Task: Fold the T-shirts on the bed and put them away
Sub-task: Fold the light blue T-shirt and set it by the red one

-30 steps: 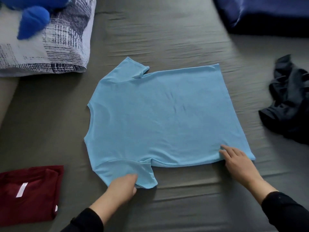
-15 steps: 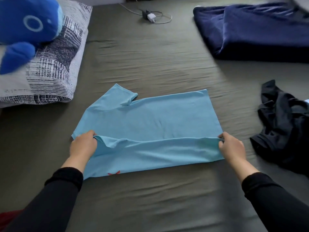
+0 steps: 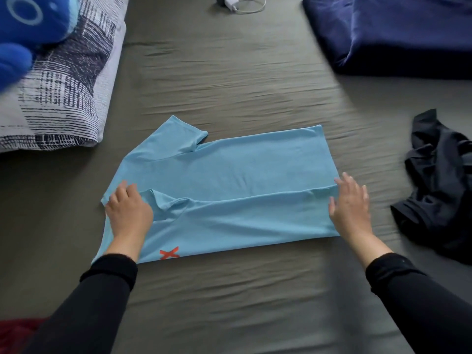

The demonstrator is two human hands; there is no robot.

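Your left hand (image 3: 129,209) curls at the collar end, right hand (image 3: 351,206) flat on the hem, the light-blue T-shirt (image 3: 229,180) lying lengthwise between them.

Matt cloth T-shirt (image 3: 229,169), wrinkled bedsheet (image 3: 229,72)

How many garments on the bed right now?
3: blue T-shirt mid-bed under both hands, dark crumpled garment at right, red one at bottom-left edge, mostly cut off. More may lie out of frame.
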